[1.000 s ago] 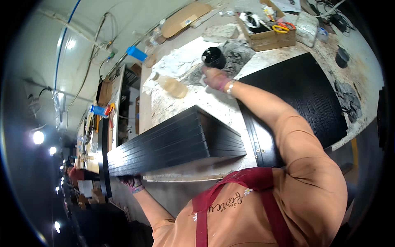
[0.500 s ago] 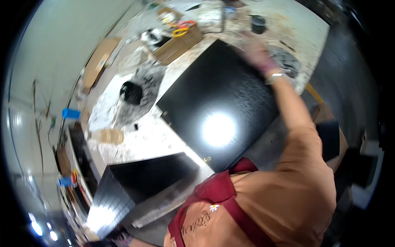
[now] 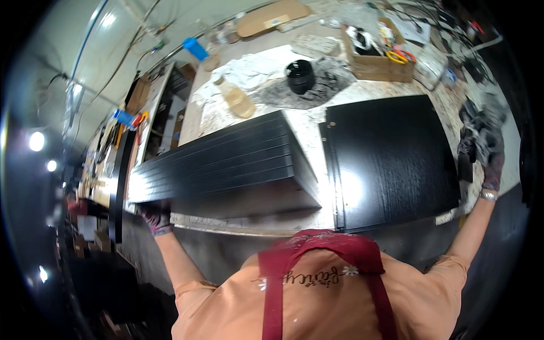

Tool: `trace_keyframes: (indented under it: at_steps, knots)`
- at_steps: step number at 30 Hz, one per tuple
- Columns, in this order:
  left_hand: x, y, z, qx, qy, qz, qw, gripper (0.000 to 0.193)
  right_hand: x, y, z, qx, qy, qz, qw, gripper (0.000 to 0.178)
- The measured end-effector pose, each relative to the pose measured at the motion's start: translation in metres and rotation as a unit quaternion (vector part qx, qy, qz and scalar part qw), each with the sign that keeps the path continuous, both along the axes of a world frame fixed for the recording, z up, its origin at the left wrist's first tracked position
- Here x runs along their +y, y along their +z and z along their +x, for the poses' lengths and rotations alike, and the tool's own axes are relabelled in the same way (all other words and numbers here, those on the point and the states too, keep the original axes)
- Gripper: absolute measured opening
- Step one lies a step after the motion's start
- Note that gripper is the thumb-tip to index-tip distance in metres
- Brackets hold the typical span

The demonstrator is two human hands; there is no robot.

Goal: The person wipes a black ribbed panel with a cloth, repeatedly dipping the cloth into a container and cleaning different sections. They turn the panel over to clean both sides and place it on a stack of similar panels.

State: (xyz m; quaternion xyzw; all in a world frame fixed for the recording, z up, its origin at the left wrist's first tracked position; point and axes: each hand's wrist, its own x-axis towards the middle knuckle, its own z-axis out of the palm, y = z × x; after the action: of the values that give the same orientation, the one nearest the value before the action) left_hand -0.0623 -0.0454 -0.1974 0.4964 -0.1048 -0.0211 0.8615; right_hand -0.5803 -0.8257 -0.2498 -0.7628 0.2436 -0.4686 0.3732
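Observation:
My left hand (image 3: 156,220), in a stained glove, grips the near left corner of a long black box (image 3: 226,158) with grooved boards; its fingertips are hidden by the box. To the right of the box, a flat glossy black panel (image 3: 396,153) with small brass-coloured fittings along its left edge lies on the workbench. Past the panel's right edge, my gloved right hand (image 3: 493,170) is closed on a crumpled black-stained rag (image 3: 488,127), somewhat blurred. A black pot (image 3: 300,76) sits behind on a grey stained cloth (image 3: 328,85).
A bottle of yellowish liquid (image 3: 235,99) stands behind the black box. Farther back is a cardboard box (image 3: 382,68) with orange-handled scissors (image 3: 400,55). Cables (image 3: 430,17) tangle at the far right. A side shelf (image 3: 158,107) with tools stands left.
The view has swung round, showing both arms more fully. My right hand has moved off the panel's far edge and now holds the rag. My left hand is still at the black box.

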Motion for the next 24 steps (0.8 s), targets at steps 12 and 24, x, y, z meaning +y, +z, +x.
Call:
trace_keyframes:
  at_steps: [12,24]
  knots:
    - [0.017,-0.021,0.007,-0.059,-0.163,0.024,0.985,0.073,0.120,0.073,0.192,-0.106,0.268,0.091,0.953,0.047]
    - [0.014,-0.006,-0.001,-0.085,-0.165,0.113,0.976,0.091,0.262,0.082,0.252,0.345,0.186,0.030,0.919,0.044]
